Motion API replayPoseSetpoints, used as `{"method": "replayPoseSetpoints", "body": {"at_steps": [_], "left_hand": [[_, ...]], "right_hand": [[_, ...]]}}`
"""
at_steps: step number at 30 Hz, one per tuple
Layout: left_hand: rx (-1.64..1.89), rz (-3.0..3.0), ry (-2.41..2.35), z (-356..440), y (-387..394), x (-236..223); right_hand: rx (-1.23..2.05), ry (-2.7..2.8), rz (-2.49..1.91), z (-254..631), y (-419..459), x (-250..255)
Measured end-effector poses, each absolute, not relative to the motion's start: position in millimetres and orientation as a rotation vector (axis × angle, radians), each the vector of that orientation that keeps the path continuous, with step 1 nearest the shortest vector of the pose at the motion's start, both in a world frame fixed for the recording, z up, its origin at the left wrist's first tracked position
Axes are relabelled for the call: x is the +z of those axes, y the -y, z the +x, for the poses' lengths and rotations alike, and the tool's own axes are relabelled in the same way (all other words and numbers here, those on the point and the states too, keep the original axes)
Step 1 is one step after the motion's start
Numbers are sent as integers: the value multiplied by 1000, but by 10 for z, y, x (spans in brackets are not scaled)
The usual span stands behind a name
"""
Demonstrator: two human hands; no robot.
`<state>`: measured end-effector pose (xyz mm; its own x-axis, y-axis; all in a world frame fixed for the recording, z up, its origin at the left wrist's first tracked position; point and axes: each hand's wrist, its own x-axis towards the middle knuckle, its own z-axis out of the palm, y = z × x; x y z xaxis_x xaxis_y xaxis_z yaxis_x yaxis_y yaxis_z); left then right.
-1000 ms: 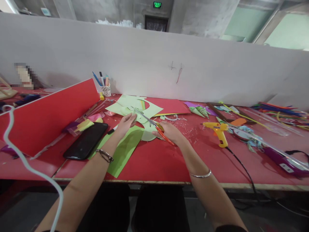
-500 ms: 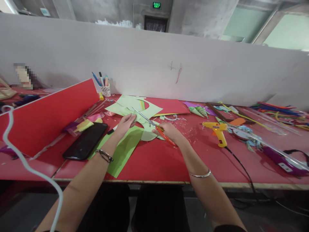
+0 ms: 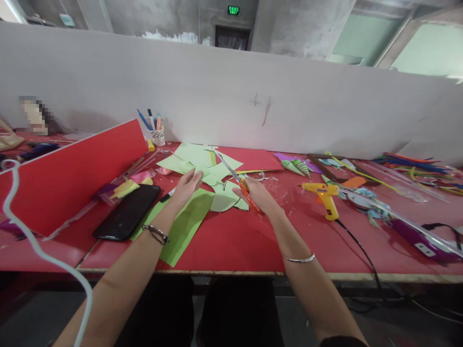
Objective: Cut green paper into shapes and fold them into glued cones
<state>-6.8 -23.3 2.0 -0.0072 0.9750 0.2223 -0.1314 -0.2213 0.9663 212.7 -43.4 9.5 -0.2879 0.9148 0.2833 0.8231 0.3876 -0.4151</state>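
My left hand (image 3: 187, 186) is closed on a small piece of light green paper (image 3: 198, 170), pinched between thumb and fingers. A pair of scissors (image 3: 234, 174) with orange handles is gripped in my right hand (image 3: 259, 193); its blades look closed and point up and left over the pale green paper sheet (image 3: 186, 153). The blades are apart from my left hand. Between my hands lie cut pale green pieces (image 3: 221, 198) with dark outlines. A brighter green sheet (image 3: 186, 231) lies under my left wrist, with a black-capped marker (image 3: 167, 195) on it.
A black phone (image 3: 126, 212) and a leaning red board (image 3: 75, 178) are on the left. A pen cup (image 3: 157, 137) stands near the white partition (image 3: 217, 96). To the right are a yellow glue gun (image 3: 325, 197) with its cord, a purple power strip (image 3: 415, 238) and several pipe cleaners (image 3: 415, 164).
The scissors have swung away from my left hand, their tips moving up and right. My left hand has stayed almost in place with the paper piece.
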Motion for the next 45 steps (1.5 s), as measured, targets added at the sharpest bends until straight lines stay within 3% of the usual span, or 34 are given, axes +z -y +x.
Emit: {"method": "replayPoseSetpoints", "body": {"at_steps": [18, 45], "left_hand": [[1569, 1298, -934, -187, 69, -118], [1595, 1135, -899, -204, -7, -171]], "right_hand": [[98, 2299, -1540, 2009, 521, 136], [201, 2338, -1500, 2022, 508, 144]]}}
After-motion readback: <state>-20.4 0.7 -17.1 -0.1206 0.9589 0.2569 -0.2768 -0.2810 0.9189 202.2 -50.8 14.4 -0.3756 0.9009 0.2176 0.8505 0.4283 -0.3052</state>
